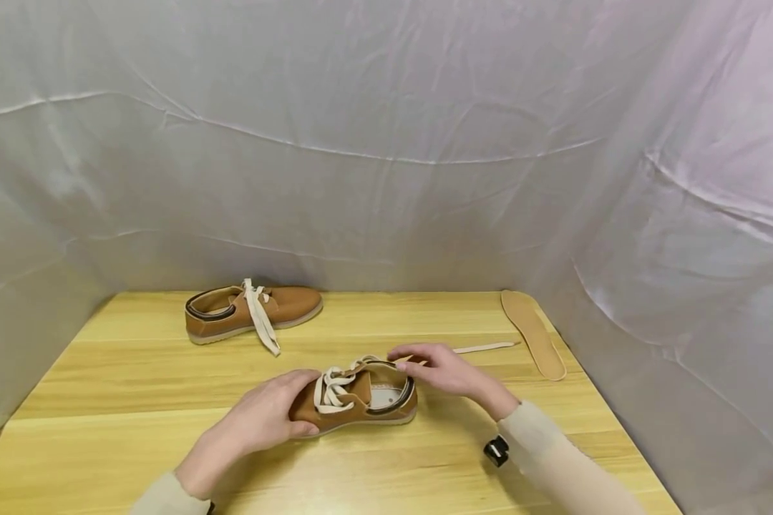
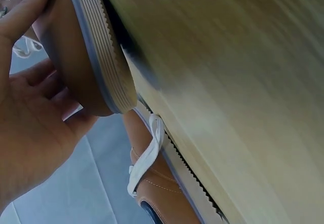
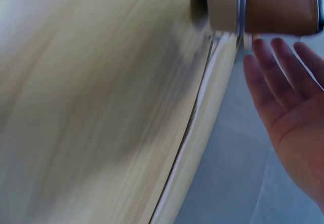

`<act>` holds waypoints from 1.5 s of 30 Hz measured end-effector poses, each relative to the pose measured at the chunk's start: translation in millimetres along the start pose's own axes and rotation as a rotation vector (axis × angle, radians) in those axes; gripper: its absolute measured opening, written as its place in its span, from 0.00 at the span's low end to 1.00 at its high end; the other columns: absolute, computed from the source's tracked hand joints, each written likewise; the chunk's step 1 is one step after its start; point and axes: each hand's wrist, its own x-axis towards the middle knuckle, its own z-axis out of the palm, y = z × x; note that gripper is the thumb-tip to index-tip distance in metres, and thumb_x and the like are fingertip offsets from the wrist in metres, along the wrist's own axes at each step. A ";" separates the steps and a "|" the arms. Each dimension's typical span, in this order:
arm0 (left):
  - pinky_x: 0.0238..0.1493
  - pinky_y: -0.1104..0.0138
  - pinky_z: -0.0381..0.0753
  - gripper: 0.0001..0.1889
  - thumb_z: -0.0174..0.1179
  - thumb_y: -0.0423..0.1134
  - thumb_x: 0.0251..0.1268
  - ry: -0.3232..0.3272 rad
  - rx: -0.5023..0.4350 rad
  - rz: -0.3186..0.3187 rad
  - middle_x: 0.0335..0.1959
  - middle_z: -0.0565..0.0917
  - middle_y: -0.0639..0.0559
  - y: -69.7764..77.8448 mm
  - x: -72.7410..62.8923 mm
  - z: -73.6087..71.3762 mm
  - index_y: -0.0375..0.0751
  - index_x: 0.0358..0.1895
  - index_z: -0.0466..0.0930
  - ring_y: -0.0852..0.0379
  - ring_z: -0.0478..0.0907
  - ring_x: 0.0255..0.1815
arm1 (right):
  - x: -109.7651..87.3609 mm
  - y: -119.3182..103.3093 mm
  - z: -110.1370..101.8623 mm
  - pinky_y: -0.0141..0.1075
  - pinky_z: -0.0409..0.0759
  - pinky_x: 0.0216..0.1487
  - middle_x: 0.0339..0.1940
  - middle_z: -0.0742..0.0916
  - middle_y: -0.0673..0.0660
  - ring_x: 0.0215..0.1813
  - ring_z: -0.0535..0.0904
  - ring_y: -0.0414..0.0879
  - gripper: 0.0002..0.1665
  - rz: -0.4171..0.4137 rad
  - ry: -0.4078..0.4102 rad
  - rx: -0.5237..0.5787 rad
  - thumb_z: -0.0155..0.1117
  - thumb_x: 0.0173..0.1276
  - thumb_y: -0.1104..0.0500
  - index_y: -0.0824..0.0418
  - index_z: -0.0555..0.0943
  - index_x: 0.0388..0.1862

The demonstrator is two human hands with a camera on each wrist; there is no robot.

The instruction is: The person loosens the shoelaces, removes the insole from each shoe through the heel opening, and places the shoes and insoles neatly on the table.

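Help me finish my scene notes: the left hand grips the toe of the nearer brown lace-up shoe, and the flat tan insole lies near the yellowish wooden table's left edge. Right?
No: the flat tan insole lies near the right edge of the yellowish wooden table, as the head view shows. The rest stands: the left hand grips the toe of the nearer brown lace-up shoe.

Grey, slightly shiny cloth encloses a wooden table (image 1: 109, 450) on 3 sides — a back sheet (image 1: 386, 86), a left side (image 1: 13, 315) and a right side (image 1: 702, 322), all wrinkled. 2 long creases cross the back sheet, the lower fainter. The table is yellow, its grain running mostly left to right. Light leaves a pale sheen on its near part — and the cloth turns lilac at the upper right.
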 end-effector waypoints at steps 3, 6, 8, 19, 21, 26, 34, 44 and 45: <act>0.67 0.44 0.78 0.42 0.83 0.48 0.49 0.008 0.002 -0.003 0.66 0.81 0.44 1.3 1.4 0.7 0.40 0.69 0.76 0.42 0.79 0.66 | 7.3 -6.6 7.8 0.40 0.83 0.56 0.63 0.87 0.54 0.58 0.84 0.50 0.24 0.022 -0.041 -0.021 0.58 0.82 0.47 0.57 0.81 0.69; 0.65 0.44 0.79 0.42 0.83 0.49 0.49 0.004 0.000 -0.005 0.66 0.81 0.45 1.0 3.8 1.4 0.41 0.68 0.77 0.43 0.79 0.65 | 11.1 -11.0 12.2 0.37 0.83 0.51 0.61 0.88 0.53 0.53 0.84 0.47 0.23 0.034 -0.031 -0.075 0.59 0.81 0.49 0.56 0.83 0.68; 0.65 0.43 0.79 0.42 0.83 0.48 0.48 -0.003 -0.005 -0.008 0.66 0.81 0.45 0.0 6.4 1.6 0.41 0.68 0.77 0.43 0.79 0.65 | 11.9 -12.8 13.7 0.36 0.82 0.49 0.60 0.88 0.53 0.50 0.84 0.45 0.21 0.046 -0.006 -0.104 0.59 0.81 0.52 0.56 0.84 0.66; 0.67 0.40 0.75 0.37 0.81 0.39 0.53 0.067 0.067 0.046 0.69 0.79 0.40 -2.8 42.6 -0.8 0.38 0.69 0.78 0.37 0.77 0.67 | -3.3 -15.5 17.1 0.33 0.85 0.32 0.52 0.91 0.59 0.36 0.85 0.40 0.19 0.192 0.202 -0.040 0.62 0.71 0.62 0.59 0.88 0.58; 0.66 0.42 0.77 0.35 0.80 0.38 0.54 0.122 0.098 0.040 0.67 0.80 0.41 -0.5 52.6 1.6 0.37 0.67 0.80 0.38 0.79 0.65 | -6.4 -14.5 17.9 0.31 0.84 0.29 0.52 0.91 0.60 0.35 0.84 0.40 0.18 0.213 0.292 -0.045 0.63 0.69 0.64 0.61 0.89 0.56; 0.58 0.47 0.84 0.27 0.78 0.38 0.57 0.237 0.101 -0.037 0.61 0.82 0.42 15.1 73.8 9.1 0.36 0.61 0.82 0.41 0.82 0.59 | -14.4 -8.1 18.5 0.34 0.85 0.24 0.49 0.91 0.62 0.35 0.85 0.42 0.17 0.273 0.467 0.004 0.62 0.68 0.69 0.65 0.90 0.52; 0.41 0.59 0.86 0.24 0.68 0.49 0.70 0.211 -0.218 -0.228 0.56 0.79 0.42 58.3 97.5 28.0 0.36 0.60 0.77 0.52 0.80 0.42 | -25.2 3.6 9.2 0.41 0.86 0.20 0.44 0.91 0.64 0.21 0.82 0.43 0.18 0.411 0.601 0.068 0.59 0.69 0.69 0.67 0.88 0.55; 0.67 0.47 0.78 0.38 0.62 0.56 0.75 0.074 -0.464 -0.218 0.67 0.79 0.35 95.0 143.1 63.0 0.32 0.76 0.67 0.39 0.77 0.67 | -38.8 21.8 -12.3 0.42 0.88 0.24 0.53 0.89 0.69 0.22 0.84 0.44 0.19 0.512 0.722 0.076 0.58 0.71 0.66 0.67 0.87 0.57; 0.66 0.47 0.79 0.38 0.62 0.55 0.75 0.070 -0.481 -0.218 0.65 0.80 0.34 97.4 148.5 66.6 0.32 0.76 0.67 0.39 0.78 0.65 | -40.1 23.0 -13.9 0.43 0.88 0.24 0.53 0.88 0.70 0.22 0.84 0.45 0.19 0.516 0.727 0.083 0.59 0.71 0.66 0.68 0.87 0.57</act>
